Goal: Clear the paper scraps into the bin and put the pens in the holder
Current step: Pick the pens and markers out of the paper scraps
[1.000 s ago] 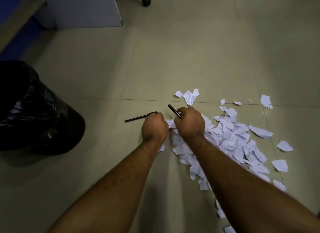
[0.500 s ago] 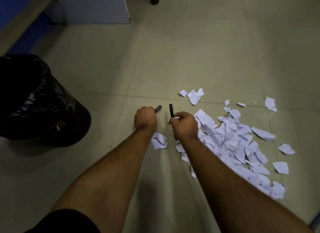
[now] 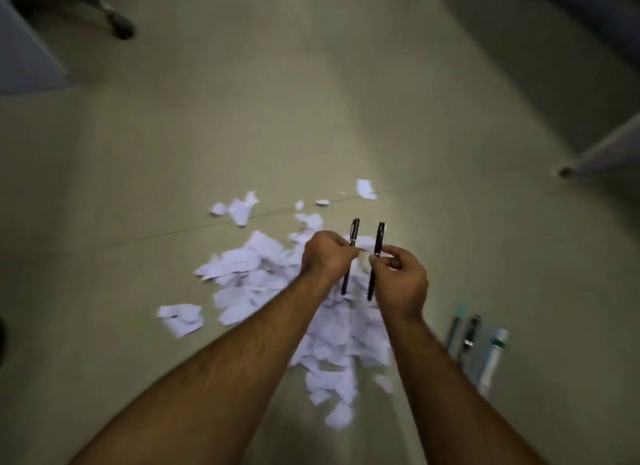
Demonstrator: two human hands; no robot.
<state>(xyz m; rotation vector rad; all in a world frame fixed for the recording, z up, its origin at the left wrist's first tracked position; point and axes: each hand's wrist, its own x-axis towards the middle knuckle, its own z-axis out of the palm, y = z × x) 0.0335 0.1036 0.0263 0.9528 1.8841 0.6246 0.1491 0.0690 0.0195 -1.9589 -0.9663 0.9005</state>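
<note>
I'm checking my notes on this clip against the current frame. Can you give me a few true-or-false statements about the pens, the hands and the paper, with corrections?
1. Each hand holds one black pen. True: the left hand pinches the left pen and the right hand pinches the right pen.
2. Both pens lie flat on the floor. False: they are lifted, held roughly parallel above the paper scraps.
3. The scraps have been cleared. False: a white pile is spread over the floor.
4. The bin is in view. False: none shows in this frame.
5. A blurred clear object with pen-like items lies on the floor to the right of the right arm. True.
</note>
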